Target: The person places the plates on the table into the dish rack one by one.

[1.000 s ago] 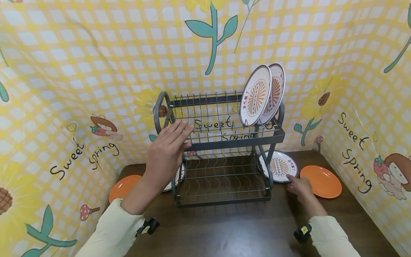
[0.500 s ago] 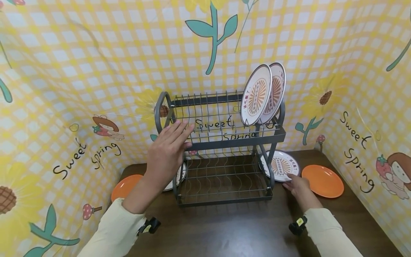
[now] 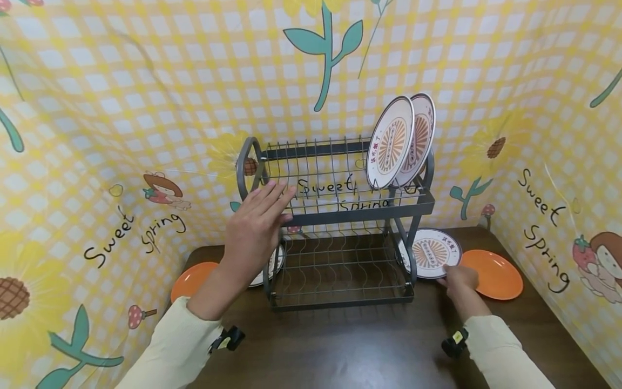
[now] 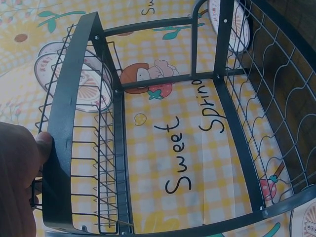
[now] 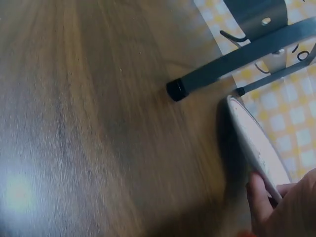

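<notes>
My left hand (image 3: 255, 229) holds the front left corner of a dark grey two-tier dish rack (image 3: 359, 216). In the left wrist view its thumb (image 4: 44, 145) lies on the front bar; the other fingers are out of sight there. My right hand (image 3: 460, 283) pinches the near rim of a white patterned plate (image 3: 431, 254) beside the rack's right end. In the right wrist view that plate (image 5: 259, 143) is tilted, thumb on one face and fingers on the other. Two matching plates, a front one (image 3: 390, 143) and one behind (image 3: 424, 129), stand upright in the upper tier's right end.
One orange plate (image 3: 495, 275) lies right of my right hand, another orange plate (image 3: 191, 278) at the left, partly behind my left arm. A white plate (image 3: 278, 265) shows behind the rack's left end. Checked cloth (image 3: 184, 108) surrounds the brown table (image 3: 340, 346).
My right hand has shifted its hold on the white plate's rim, and the plate has moved slightly. The left hand keeps its place on the rack. The whole view has drifted a little.
</notes>
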`<state>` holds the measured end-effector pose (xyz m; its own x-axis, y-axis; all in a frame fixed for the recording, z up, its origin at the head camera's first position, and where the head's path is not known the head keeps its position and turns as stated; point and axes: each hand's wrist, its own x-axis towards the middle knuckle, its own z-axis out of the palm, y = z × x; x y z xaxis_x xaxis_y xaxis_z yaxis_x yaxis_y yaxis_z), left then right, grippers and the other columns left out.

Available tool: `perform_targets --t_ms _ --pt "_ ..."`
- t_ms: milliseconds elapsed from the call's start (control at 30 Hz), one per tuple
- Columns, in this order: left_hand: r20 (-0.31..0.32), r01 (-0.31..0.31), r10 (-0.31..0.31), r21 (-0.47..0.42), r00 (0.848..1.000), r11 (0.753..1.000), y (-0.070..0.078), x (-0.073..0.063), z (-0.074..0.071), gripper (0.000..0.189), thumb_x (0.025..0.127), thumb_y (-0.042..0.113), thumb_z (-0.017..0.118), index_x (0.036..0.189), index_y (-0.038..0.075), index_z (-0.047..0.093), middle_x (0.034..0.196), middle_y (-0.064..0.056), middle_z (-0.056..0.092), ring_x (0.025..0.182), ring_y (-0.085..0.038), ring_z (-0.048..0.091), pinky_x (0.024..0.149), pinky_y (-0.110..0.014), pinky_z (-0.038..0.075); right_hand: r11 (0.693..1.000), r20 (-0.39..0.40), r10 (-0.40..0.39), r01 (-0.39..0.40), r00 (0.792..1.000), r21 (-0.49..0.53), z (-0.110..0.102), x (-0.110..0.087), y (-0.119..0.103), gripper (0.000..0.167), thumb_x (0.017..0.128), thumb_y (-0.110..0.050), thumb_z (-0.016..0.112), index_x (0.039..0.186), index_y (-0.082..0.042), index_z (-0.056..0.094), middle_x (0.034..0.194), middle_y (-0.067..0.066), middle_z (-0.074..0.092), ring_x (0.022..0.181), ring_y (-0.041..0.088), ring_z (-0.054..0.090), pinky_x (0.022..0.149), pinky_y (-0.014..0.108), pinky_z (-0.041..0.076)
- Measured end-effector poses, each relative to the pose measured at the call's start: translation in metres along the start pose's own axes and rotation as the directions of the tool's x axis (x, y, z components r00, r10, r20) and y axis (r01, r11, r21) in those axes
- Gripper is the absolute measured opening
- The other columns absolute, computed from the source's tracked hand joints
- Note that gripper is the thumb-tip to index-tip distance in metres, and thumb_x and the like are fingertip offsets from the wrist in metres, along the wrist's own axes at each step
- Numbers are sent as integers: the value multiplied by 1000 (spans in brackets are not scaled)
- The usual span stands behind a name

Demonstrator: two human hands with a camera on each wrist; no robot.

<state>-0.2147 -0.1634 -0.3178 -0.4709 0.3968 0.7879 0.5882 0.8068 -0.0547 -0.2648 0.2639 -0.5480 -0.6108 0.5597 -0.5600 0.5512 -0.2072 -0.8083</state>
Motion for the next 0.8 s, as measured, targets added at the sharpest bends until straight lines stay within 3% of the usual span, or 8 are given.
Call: perform_targets --t_ms 100,200,333,400,533,633,700,800 --pt "-3 -1 1 5 1000 1000 0 0 0 46 92 15 76 137 11 67 140 -12 65 134 -30 61 118 -46 46 991 -23 -73 70 997 -112 -8 1 0 55 104 -14 57 152 8 41 137 26 56 60 9 60 59 21 60" --pt "-7 -3 3 9 1000 1000 0 0 0 47 91 15 77 137 11 67 139 -12 65 133 -30 61 117 -46 47 970 -42 -144 133 989 -205 -17 2 0 50 104 -14 57 147 11 47 133 30 58 71 19 65 56 22 57" --pt "-8 -4 4 5 1000 1000 0 0 -1 46 91 15 77 136 11 68 139 -12 65 133 -30 62 117 -47 47 940 -61 -224 200 973 -277 -31 -1 -2 52 105 -16 55 147 12 46 141 34 54 105 36 62 70 28 57" --pt "-10 -3 3 4 1000 1000 0 1 -1 47 91 14 77 136 11 68 139 -12 65 133 -30 62 117 -47 47 920 -61 -276 246 959 -305 -38 -2 -4 52 105 -16 55 146 14 46 144 36 51 113 39 57 74 28 53" --pt "-12 0 0 0 1000 1000 0 0 0 47 90 14 78 136 11 68 139 -12 65 133 -30 62 116 -46 47 893 -56 -360 327 931 -308 -55 -6 -10 50 102 -13 58 142 17 48 140 39 53 102 37 63 60 17 53" --pt "-13 -2 2 3 1000 1000 -1 0 0 46 91 15 77 136 11 68 139 -12 65 132 -30 62 116 -46 48 892 -43 -375 348 926 -289 -69 -11 -17 50 103 -12 58 143 16 48 140 39 55 98 33 66 49 9 49" --pt "-11 -5 5 8 1000 1000 -1 0 0 45 92 15 76 136 11 68 139 -12 65 132 -29 62 116 -46 48 892 -40 -375 348 926 -288 -77 -17 -23 52 104 -14 57 146 15 45 141 37 55 99 31 66 49 9 49" --pt "-7 -7 7 14 1000 1000 -1 -1 -1 45 92 16 76 136 11 68 139 -12 65 132 -29 62 116 -45 48 882 -29 -388 362 921 -302 -87 -26 -30 53 105 -16 54 149 12 43 142 35 55 86 17 66 52 12 53"
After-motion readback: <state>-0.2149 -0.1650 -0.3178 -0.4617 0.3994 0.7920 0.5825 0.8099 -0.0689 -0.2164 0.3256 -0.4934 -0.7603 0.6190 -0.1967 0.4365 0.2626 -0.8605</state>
